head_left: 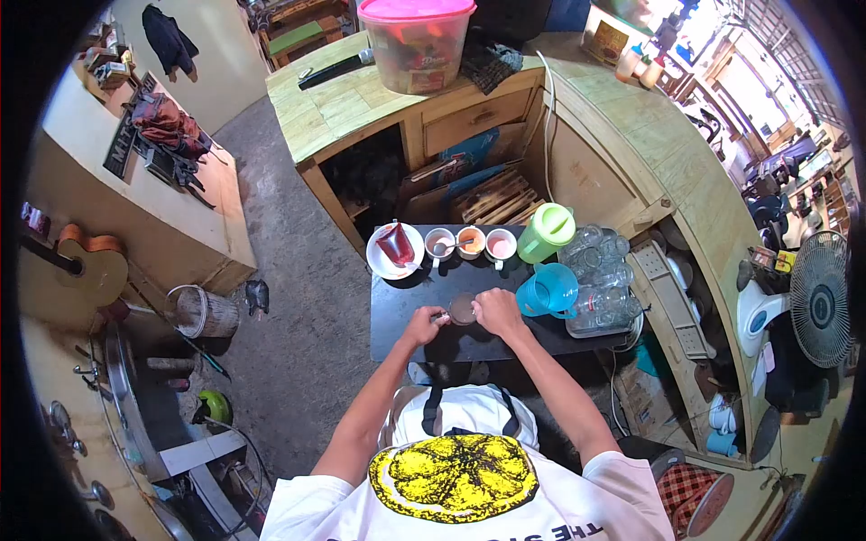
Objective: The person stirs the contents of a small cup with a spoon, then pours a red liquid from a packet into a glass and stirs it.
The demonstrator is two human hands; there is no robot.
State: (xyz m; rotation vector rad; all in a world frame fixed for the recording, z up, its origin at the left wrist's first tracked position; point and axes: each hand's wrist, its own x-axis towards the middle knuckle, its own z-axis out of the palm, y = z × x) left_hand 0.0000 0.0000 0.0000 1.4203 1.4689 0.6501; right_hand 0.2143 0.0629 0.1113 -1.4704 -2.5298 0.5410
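Note:
A small round thing with a brown top [462, 309], like a cup seen from above, is between my hands, low over the dark table [397, 307]. My left hand [426, 325] is closed at its left edge, with a small shiny part at the fingertips. On the opposite side, the bent fingers of my right hand [497, 312] grip its rim. A blue pitcher [547, 290] stands just right of my right hand. Behind them is a row with a white bowl holding a red pouch [395, 245], a cup with a spoon [439, 244], an orange-filled cup [470, 241] and a pink-filled cup [500, 244].
A green lidded jug [547, 232] stands behind the blue pitcher. Several clear glasses [595, 270] crowd the table's right end. A wooden counter [631, 135] curves around the back and right. A fan [819, 302] stands at far right; a bucket [206, 313] sits on the floor at left.

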